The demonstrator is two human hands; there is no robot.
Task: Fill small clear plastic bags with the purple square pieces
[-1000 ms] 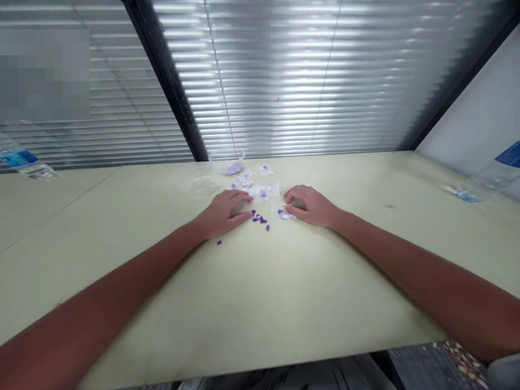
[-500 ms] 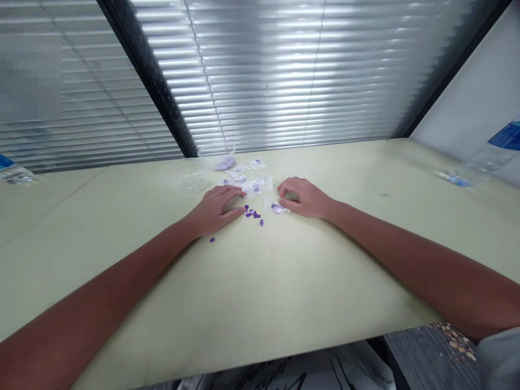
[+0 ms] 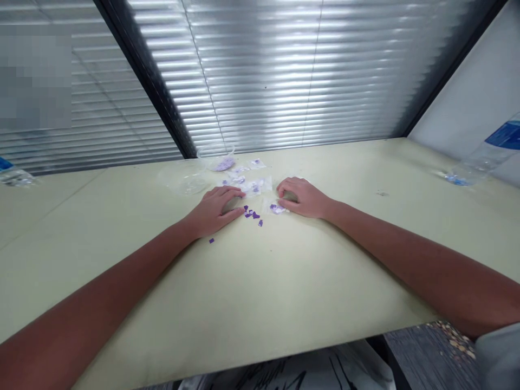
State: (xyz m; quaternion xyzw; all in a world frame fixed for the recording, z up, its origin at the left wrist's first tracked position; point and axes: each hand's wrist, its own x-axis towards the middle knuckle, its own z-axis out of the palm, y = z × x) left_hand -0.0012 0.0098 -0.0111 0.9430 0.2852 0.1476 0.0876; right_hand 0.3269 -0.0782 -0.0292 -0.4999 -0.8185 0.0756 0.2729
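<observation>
My left hand rests on the table with its fingers stretched out and its thumb apart. By its thumb tip lie several small dark purple pieces, and a single purple piece lies nearer to me. My right hand rests opposite, fingers curved and thumb apart, with nothing seen between them. Its thumb is at a small clear bag with purple bits in it. Between and beyond both hands lie more clear bags with pale purple pieces. Behind them stands a clear round container holding lilac pieces.
A crumpled clear plastic wrapper lies left of the bags. Clear bottles with blue labels are at the far right and far left. Window blinds rise behind the pale table, whose front edge is near me.
Both hands and the purple pieces stay in place. Only the camera view has shifted slightly.
</observation>
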